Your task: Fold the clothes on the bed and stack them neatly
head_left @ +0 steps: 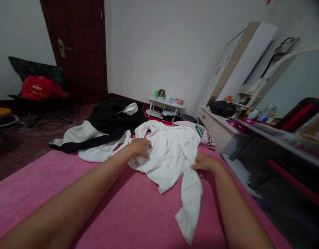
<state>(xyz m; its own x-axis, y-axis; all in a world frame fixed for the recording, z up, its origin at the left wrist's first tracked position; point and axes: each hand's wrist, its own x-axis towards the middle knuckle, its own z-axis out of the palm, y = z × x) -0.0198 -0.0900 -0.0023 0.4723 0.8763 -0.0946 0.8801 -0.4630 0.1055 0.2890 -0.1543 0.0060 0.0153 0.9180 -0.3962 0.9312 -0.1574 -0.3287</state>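
Observation:
A white long-sleeved shirt (167, 152) lies loosely spread on the pink bedspread (128, 207). One sleeve hangs down toward me at the right, partly folded. My left hand (141, 147) is at the shirt's left side, its fingers curled on the fabric. At the opposite edge, where the right sleeve meets the body, my right hand (203, 162) pinches the cloth. Some fingertips of both hands are hidden by fabric or turned away. Beyond my left hand is a heap of black and white clothing (107, 121), with a white piece partly beneath it.
A pillow (210, 138) with printed lettering lies behind the shirt. To the right stand a cluttered dresser (213, 121) and a glass-topped table (284, 138). A small white shelf table (164, 102) is by the wall. A folding chair (42, 100) holds a red bag (40, 88) at left.

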